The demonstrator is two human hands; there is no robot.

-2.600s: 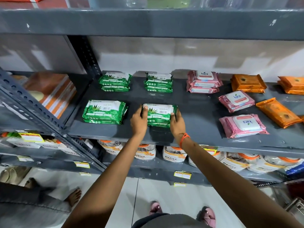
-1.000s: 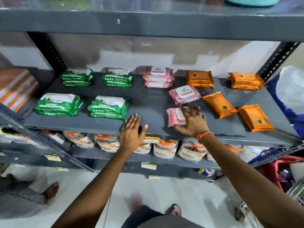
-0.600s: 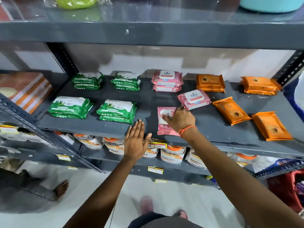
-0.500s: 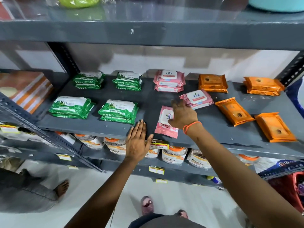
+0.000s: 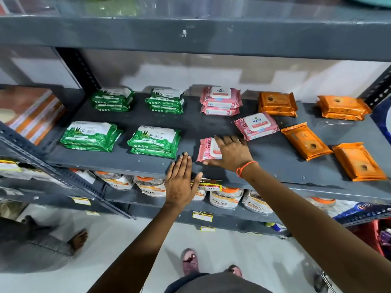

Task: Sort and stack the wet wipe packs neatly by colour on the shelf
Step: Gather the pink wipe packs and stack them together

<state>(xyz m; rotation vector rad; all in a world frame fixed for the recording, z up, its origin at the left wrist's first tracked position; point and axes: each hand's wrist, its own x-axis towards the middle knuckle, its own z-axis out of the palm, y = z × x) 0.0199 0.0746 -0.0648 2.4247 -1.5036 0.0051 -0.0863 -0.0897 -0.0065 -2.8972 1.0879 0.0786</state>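
Note:
On the grey shelf (image 5: 211,127) lie wet wipe packs by colour. Green stacks sit at the left: two at the back (image 5: 113,99) (image 5: 166,101) and two at the front (image 5: 91,136) (image 5: 154,141). A pink stack (image 5: 221,100) stands at the back middle, and a single pink pack (image 5: 256,125) lies tilted to its right. My right hand (image 5: 231,152) rests on another pink pack (image 5: 206,150) near the front edge, gripping its right side. My left hand (image 5: 182,179) lies flat, fingers apart, at the shelf's front lip, holding nothing. Orange packs lie at the right, stacked at the back (image 5: 277,104) (image 5: 342,107) and loose in front (image 5: 305,140) (image 5: 359,160).
An upper shelf (image 5: 190,34) overhangs close above. Below are jars with orange lids (image 5: 225,198) and price tags. Boxes (image 5: 29,111) sit on the neighbouring shelf at the left. Another person's foot (image 5: 78,240) is on the floor at the left. My own feet (image 5: 190,261) are below.
My right hand has dragged the front pink pack leftward and turned it lengthwise near the green stacks. My left hand left the green stack earlier and stays flat at the shelf edge.

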